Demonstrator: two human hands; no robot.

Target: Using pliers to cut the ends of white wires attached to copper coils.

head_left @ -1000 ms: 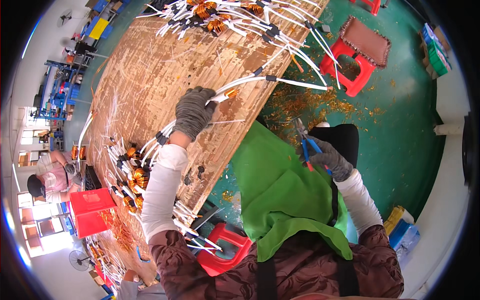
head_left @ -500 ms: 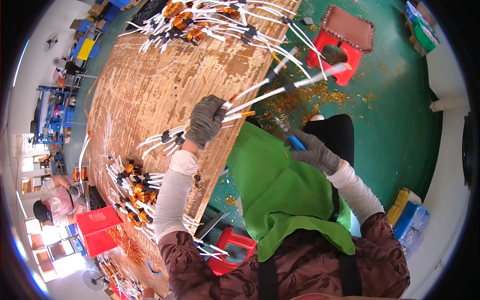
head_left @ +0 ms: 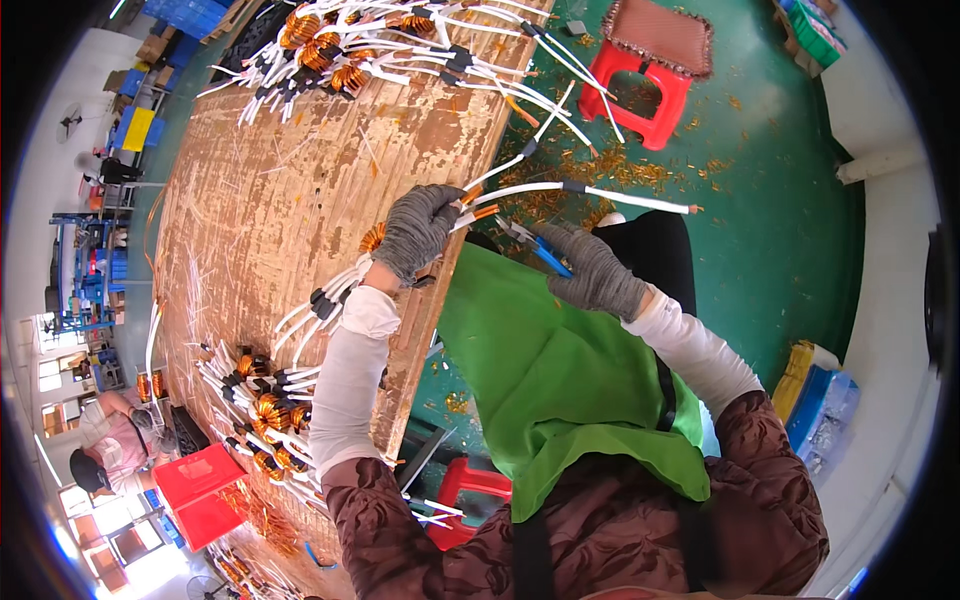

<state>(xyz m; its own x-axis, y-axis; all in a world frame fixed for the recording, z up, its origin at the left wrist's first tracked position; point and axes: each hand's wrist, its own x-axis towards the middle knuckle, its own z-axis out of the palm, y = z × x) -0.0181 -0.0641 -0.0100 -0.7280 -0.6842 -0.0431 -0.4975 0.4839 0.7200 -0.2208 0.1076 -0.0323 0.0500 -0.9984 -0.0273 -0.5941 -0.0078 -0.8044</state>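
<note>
My left hand (head_left: 418, 232), in a grey glove, is closed around the white-sleeved leads of a copper-wound coil (head_left: 372, 238) at the table's edge. Two long leads with black bands reach out past the edge; one white lead (head_left: 625, 198) ends in a bare tip. Shorter copper-orange ends (head_left: 484, 213) stick out just beside my fingers. My gloved right hand (head_left: 600, 275) grips blue-handled cutting pliers (head_left: 552, 257). Their jaws point at the orange ends and lie very near them; whether they touch, I cannot tell.
More coils with white leads (head_left: 318, 50) are heaped at the table's far end, others (head_left: 268, 410) nearer left. A red stool (head_left: 655, 115) with a brown cushion stands beyond. Copper scraps (head_left: 640, 170) litter the green floor. A person (head_left: 120, 440) works beside a red bin (head_left: 200, 475).
My right hand has brought the pliers leftward, closer to the orange ends by my left hand. The long leads, blurred before, now hang lower and stiller. The whole view has shifted slightly.
</note>
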